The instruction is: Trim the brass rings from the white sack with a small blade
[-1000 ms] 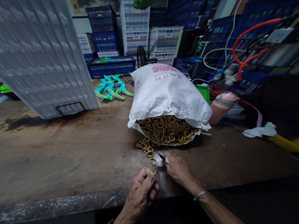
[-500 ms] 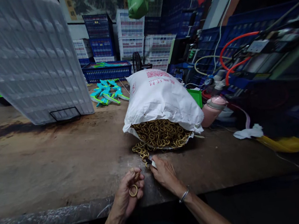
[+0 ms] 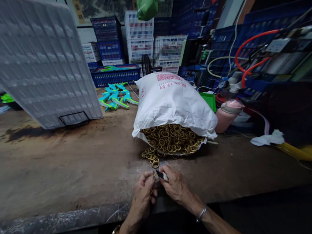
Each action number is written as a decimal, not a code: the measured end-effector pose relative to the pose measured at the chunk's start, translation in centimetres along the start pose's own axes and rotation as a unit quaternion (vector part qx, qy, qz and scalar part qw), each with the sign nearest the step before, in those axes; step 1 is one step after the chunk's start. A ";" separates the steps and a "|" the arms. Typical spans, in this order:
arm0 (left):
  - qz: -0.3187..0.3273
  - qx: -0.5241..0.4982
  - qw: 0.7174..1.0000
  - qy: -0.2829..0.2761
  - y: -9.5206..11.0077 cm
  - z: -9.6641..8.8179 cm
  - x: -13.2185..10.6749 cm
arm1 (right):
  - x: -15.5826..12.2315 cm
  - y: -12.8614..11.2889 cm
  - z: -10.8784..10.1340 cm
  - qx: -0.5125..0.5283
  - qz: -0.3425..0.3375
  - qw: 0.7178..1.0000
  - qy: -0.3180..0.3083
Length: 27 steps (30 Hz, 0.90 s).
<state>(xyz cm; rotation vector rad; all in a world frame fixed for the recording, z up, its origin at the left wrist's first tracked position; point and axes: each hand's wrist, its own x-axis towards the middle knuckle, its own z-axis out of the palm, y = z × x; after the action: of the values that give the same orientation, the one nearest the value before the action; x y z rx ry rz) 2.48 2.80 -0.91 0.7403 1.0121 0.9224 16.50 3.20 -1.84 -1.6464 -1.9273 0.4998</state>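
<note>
My left hand (image 3: 142, 193) is closed, pinching a thin brass-coloured ring (image 3: 155, 174) at its fingertips. Another ring seems to sit lower in its fingers, mostly hidden. Closed around a small knife (image 3: 160, 174) with a dark blade and white grip is my right hand (image 3: 177, 186). The blade points left, at or very near the ring; contact is not clear. Just beyond both hands, several loose rings (image 3: 150, 156) lie on the table. They trail from the mouth of a white sack (image 3: 171, 100), which lies on its side full of brass-coloured rings (image 3: 172, 139).
A tall translucent ribbed plastic panel (image 3: 47, 65) leans at left on the wooden table (image 3: 53, 172). Turquoise and green toy bows (image 3: 116, 97) lie behind. A pink bottle (image 3: 228, 115) stands right of the sack, near hoses and machinery. Stacked crates (image 3: 139, 29) fill the back.
My left hand has moved up and right, bringing a ring to the blade. My right hand has drawn the knife back slightly from the loose rings. The view has shifted a little left.
</note>
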 end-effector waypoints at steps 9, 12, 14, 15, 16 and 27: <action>0.066 0.107 0.992 0.027 0.0 -0.1 0.2 | 0.6 -1.8 -1.1 0.208 0.083 0.974 -0.044; 0.083 0.116 0.990 0.015 0.0 -0.1 0.1 | 0.8 -1.9 -1.0 0.233 0.108 0.964 -0.063; 0.058 0.106 0.993 -0.001 0.0 -0.2 0.0 | 0.8 -1.9 -0.9 0.246 0.124 0.959 -0.069; 0.040 0.091 0.995 -0.012 0.0 -0.2 0.0 | 0.8 -1.9 -0.8 0.250 0.128 0.957 -0.069; 0.021 0.072 0.997 -0.025 0.0 -0.2 -0.1 | 0.8 -2.0 -0.8 0.251 0.129 0.957 -0.068; 0.022 0.027 0.999 -0.042 0.2 -0.3 -0.2 | 0.3 -0.8 -0.5 0.074 0.055 0.993 -0.079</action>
<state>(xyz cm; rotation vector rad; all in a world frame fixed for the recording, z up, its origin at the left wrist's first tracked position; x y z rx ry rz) 2.13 2.71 -0.73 0.8422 0.9537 0.8971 16.15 3.34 -0.95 -1.6649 -1.8672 0.8197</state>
